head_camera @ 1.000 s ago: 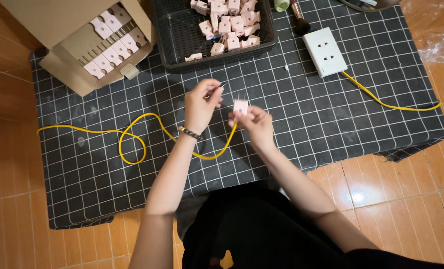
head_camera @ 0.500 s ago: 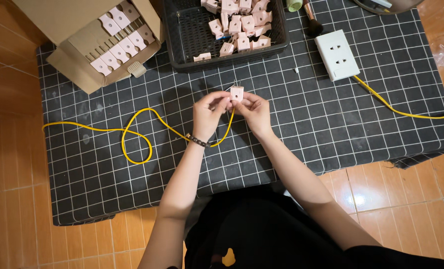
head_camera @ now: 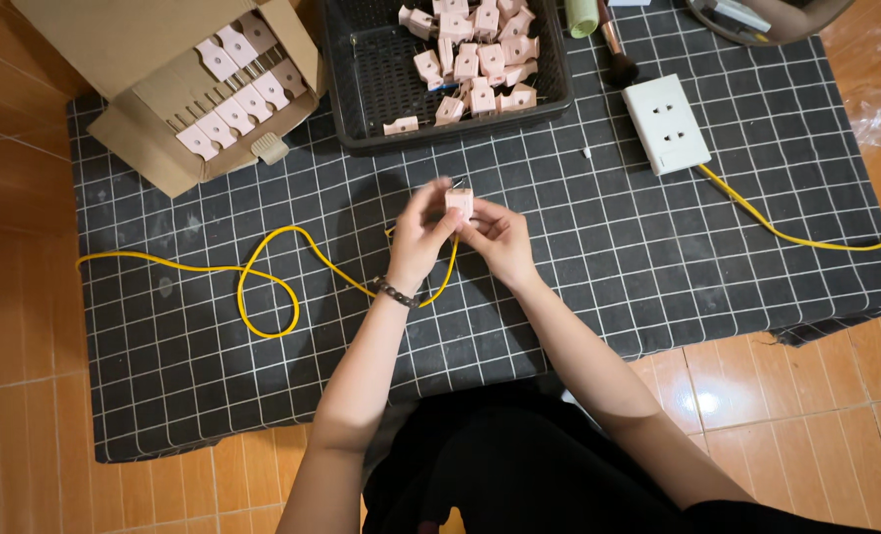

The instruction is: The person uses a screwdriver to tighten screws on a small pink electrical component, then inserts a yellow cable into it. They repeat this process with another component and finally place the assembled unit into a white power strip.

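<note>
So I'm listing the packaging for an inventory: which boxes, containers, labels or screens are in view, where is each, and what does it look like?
Cardboard box: far left on the mat, brown, flaps open, rows of pale pink plug parts inside.
Black plastic basket: top centre, rectangular mesh, loose pink plug parts heaped inside.
Clear plastic wrap: right edge, on the floor, crumpled.
No labels or screens show.

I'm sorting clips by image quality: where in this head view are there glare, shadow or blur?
Head view: glare spot on the floor tile lower right; soft shadow on the grid mat left of both hands; left hand and right hand sharp around the pink plug; straight mat lines bow slightly near frame edges.
</note>
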